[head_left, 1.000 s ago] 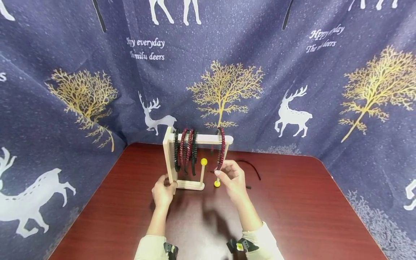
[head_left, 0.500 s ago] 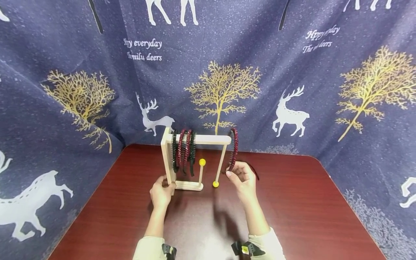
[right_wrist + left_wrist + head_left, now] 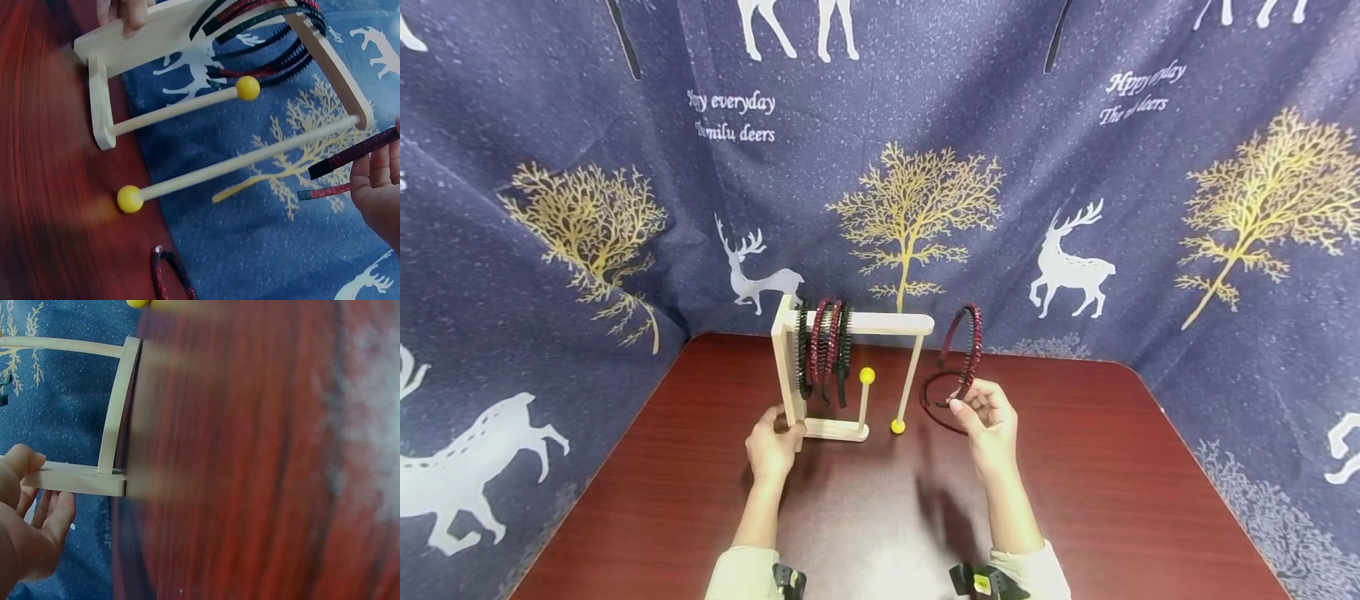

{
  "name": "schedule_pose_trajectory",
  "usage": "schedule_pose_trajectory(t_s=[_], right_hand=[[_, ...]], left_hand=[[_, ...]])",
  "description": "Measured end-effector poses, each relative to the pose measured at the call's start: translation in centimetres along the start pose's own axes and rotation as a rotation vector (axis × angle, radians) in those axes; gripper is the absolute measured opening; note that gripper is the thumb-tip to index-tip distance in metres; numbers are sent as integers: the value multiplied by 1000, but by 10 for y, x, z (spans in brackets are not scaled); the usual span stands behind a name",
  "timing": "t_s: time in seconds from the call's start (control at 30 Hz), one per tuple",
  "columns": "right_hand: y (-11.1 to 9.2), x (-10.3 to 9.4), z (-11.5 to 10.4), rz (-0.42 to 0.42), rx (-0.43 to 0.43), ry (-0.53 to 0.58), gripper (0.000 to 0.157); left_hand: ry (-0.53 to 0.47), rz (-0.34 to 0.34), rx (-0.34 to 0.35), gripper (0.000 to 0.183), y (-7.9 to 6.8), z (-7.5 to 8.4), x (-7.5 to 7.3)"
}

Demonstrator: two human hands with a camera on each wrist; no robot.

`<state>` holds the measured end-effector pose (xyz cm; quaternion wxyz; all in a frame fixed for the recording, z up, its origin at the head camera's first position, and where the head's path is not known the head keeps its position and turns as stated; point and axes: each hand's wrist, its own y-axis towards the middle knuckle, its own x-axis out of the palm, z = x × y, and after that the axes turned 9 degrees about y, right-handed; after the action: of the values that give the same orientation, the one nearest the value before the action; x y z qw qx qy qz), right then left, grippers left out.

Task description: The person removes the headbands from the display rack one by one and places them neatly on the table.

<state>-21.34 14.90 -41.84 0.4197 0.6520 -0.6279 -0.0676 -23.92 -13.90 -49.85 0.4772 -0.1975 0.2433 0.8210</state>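
Observation:
My left hand (image 3: 772, 446) grips the side board of a pale wooden stand (image 3: 785, 367), low near the table; the left wrist view shows thumb and fingers on either side of the board. Several black and dark red toothed headbands (image 3: 833, 346) hang over the stand's top bar, towards its left end. Off to the right of that bar, my right hand (image 3: 996, 429) pinches one end of a dark red headband (image 3: 976, 337) held upright, apart from the stand. In the right wrist view its dark tip (image 3: 322, 169) juts past the fingers.
Another dark red headband (image 3: 927, 410) lies on the red-brown table (image 3: 1097, 458), beside and below my right hand. Two thin rods with yellow balls (image 3: 898, 427) (image 3: 867, 377) belong to the stand. A blue cloth with deer and trees (image 3: 1000, 108) hangs behind the table.
My right hand has drawn the red headband rightward, off the end of the top bar, and turned it so its curve shows. My left hand stays on the stand.

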Motion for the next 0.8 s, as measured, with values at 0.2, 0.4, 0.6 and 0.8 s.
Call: schedule_pose_trajectory(t_s=[0.2,0.4,0.6,0.8], right_hand=[[-2,-11,-3,30,-1,9,32],[-3,-24,-4,26,-14,4,30],[-5,-40,-6,73,-15,-52,32],[-9,-56,-7,135,-2,-40,36]], left_hand=[[2,7,8,37,0,0,0],[4,9,-10,39,0,-4,2],[1,18,-2,40,0,-5,3],[-1,5,-12,39,1,-3,2]])
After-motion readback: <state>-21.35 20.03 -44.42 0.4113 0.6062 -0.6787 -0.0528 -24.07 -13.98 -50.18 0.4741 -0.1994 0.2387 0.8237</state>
